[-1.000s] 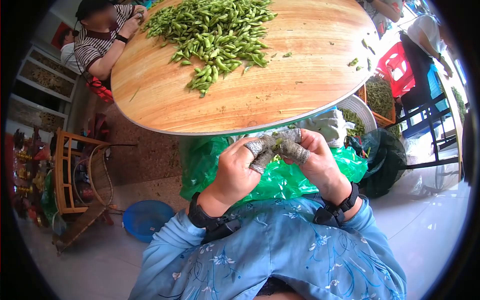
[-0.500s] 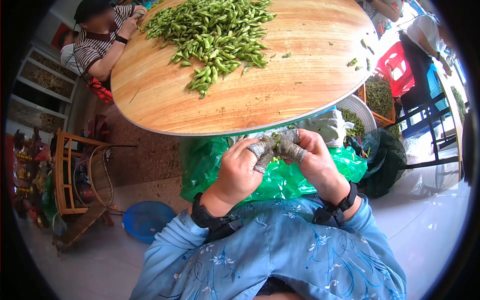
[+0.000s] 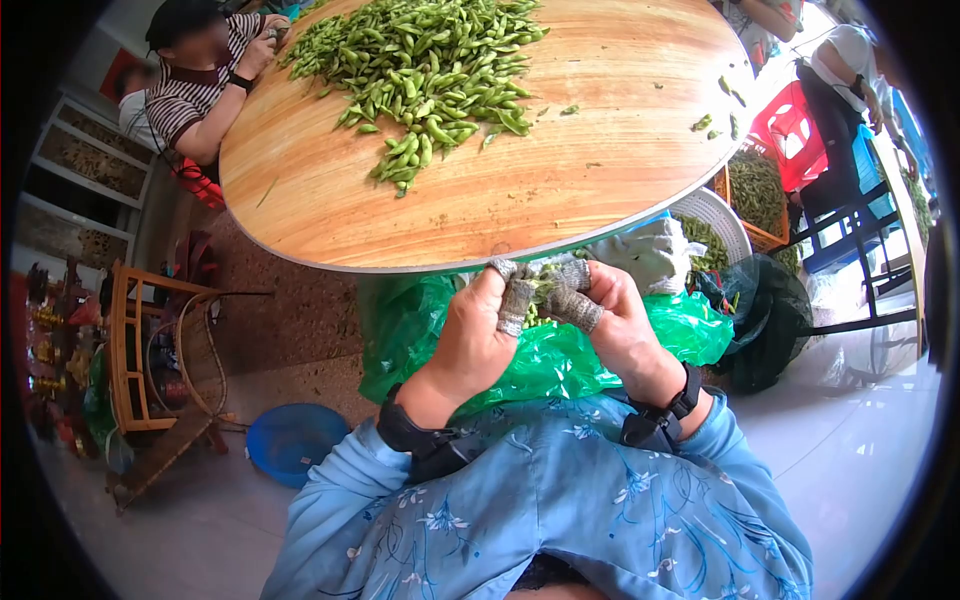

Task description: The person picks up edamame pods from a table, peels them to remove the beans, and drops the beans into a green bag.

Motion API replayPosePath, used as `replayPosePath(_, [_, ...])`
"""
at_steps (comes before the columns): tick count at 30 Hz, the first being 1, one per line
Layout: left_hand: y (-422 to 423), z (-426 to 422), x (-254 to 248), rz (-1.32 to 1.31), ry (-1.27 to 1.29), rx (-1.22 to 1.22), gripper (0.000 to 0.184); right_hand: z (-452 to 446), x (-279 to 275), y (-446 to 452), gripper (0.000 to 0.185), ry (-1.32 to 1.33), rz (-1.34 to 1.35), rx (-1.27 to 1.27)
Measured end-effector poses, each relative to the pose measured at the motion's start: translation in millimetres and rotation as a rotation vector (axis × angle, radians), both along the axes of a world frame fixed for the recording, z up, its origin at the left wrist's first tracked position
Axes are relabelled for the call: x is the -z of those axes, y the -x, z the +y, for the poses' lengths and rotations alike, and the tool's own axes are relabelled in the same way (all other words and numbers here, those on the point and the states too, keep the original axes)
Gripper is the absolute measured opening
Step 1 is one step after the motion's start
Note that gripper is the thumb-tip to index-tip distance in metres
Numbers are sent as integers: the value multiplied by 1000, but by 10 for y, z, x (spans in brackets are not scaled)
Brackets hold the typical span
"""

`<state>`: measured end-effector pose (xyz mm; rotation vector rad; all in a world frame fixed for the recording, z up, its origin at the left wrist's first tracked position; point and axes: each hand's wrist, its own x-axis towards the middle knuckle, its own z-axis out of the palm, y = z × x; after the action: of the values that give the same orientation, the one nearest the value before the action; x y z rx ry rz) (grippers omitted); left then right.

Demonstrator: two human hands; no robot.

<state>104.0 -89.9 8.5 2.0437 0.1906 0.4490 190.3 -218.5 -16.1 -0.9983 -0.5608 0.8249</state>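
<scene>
My left hand (image 3: 478,325) and my right hand (image 3: 622,318) meet just below the table's near edge, with grey knitted covers on thumbs and forefingers. Both are closed in pinches, the fingertips close together. Between them shows a bit of green pod (image 3: 543,287), partly hidden by the fingers; which hand grips it is hard to tell, though both seem to touch it. Shelled green beans (image 3: 533,316) show under the fingers, over a green plastic bag (image 3: 560,360) on my lap. A heap of green pods (image 3: 430,75) lies on the round wooden table (image 3: 400,235).
A person (image 3: 205,85) sits at the table's far left. Other people are at the upper right, near a red stool (image 3: 790,135). A white basket (image 3: 735,235) with pods stands right of the table. A blue basin (image 3: 297,443) and a wooden chair (image 3: 128,350) are at the left.
My left thumb and forefinger have shifted and straightened upward, and more of the green beans shows between my hands. My right hand has moved slightly left.
</scene>
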Motion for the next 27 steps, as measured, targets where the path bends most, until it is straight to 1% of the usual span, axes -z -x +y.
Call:
replayPosePath(1, [-11, 37, 21, -15, 50, 18, 11, -1, 0, -3, 14, 0, 0, 0])
replayPosePath(2, [-1, 47, 10, -15, 50, 19, 11, -1, -1, -8, 14, 4, 2, 9])
replayPosePath(4, [15, 56, -17, 92, 437, 29, 9, -8, -8, -22, 13, 7, 4, 17])
replayPosePath(5, [15, 63, -15, 73, 464, 17, 9, -19, -19, -31, 14, 59, -50, 8])
replayPosePath(6, [18, 76, -20, 74, 464, 17, 9, -28, -34, -35, 14, 113, -102, 0])
replayPosePath(9, [29, 98, -34, 147, 523, 23, 10, 4, -123, -9, 14, 143, -121, 54])
replayPosePath(12, [26, 102, -48, 189, 532, 43, 14, 10, -68, -15, 12, 156, -89, 49])
replayPosePath(13, [18, 116, -64, 217, 539, 82, 16, 3, -57, -22, 12, 158, -86, 50])
replayPosePath(15, [15, 139, -43, 254, 552, 118, 19, -6, -29, -38, 9, 237, -198, 28])
replayPosePath(18, [4, 158, 11, 227, 493, 165, 20, 21, -62, -16, 8, 194, -100, 35])
replayPosePath(21, [-7, 139, 23, 191, 440, 170, 17, 53, -11, 5, 7, 204, -165, 78])
replayPosePath(23, [-23, 110, 45, 149, 552, 142, 20, 49, -7, 11, 7, 223, -193, 101])
replayPosePath(25, [-26, 85, 56, 156, 562, 157, 21, 30, 50, 15, 15, 270, -271, 70])
replayPosePath(26, [-24, 70, 65, 162, 572, 170, 23, 29, 78, 27, 15, 270, -271, 71])
replayPosePath(27, [-21, 59, 122, 162, 573, 170, 23, 32, 113, 46, 10, 280, -373, 132])
